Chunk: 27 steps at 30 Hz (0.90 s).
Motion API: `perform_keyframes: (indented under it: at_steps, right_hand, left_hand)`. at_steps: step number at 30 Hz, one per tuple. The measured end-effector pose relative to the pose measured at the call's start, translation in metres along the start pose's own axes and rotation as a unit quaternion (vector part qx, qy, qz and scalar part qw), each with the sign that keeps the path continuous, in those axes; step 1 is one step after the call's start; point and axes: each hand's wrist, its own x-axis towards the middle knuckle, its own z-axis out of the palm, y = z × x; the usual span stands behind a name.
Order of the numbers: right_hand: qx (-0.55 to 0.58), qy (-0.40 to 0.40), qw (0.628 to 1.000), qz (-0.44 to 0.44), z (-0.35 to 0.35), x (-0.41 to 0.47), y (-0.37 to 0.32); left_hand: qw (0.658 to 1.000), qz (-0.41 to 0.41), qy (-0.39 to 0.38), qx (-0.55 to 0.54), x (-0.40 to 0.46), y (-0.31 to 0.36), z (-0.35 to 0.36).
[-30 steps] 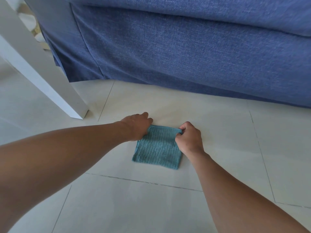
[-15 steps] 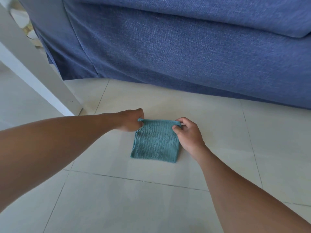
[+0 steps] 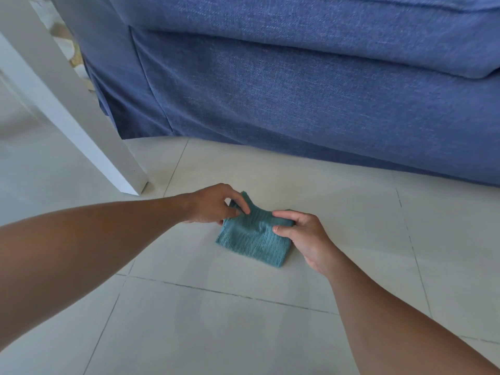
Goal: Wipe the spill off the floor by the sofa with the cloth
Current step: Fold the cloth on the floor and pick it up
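A small teal cloth [image 3: 253,240], folded and ribbed, lies on the pale floor tiles [image 3: 270,334] in front of the blue sofa [image 3: 297,85]. My left hand [image 3: 213,204] pinches the cloth's far left corner, which is lifted and bunched. My right hand [image 3: 303,234] grips the far right edge between thumb and fingers. The cloth's near edge still rests flat on the tile. No spill shows on the floor around the cloth.
A white furniture leg [image 3: 81,123] slants down to the floor at the left, close to the sofa's corner. The sofa skirt reaches the floor just behind the cloth. Open tile lies to the right and toward me.
Both hands have drawn the cloth's far edge together and lifted it, so the flat square now looks bunched at the top. The view has shifted slightly.
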Motion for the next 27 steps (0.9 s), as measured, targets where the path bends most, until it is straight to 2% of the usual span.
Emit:
perform_keyframes:
  at_steps: [7,10,15,19,22,27]
  right_hand:
    - [-0.019,-0.011,1.000,-0.013,0.006,-0.003,-0.018]
    - [-0.025,0.003,0.999,-0.028,0.012,-0.003,-0.034]
    - [-0.048,0.019,0.998,-0.031,0.030,-0.013,-0.077]
    - [-0.080,0.014,0.994,-0.066,0.039,-0.028,-0.139]
    - [-0.079,-0.019,0.991,-0.103,0.047,-0.039,-0.203]
    - [0.013,-0.133,0.979,-0.157,0.081,-0.072,-0.322]
  left_hand:
    - [0.996,0.027,0.082,-0.006,-0.008,-0.001,-0.001]
    - [0.992,0.018,0.121,0.016,-0.015,0.003,-0.013]
    - [0.986,-0.004,0.165,-0.019,-0.045,0.031,-0.031]
    - [0.980,-0.014,0.198,-0.009,-0.088,0.083,-0.068]
    - [0.971,-0.003,0.239,0.006,-0.133,0.131,-0.106]
    - [0.920,0.043,0.383,-0.072,-0.223,0.198,-0.171]
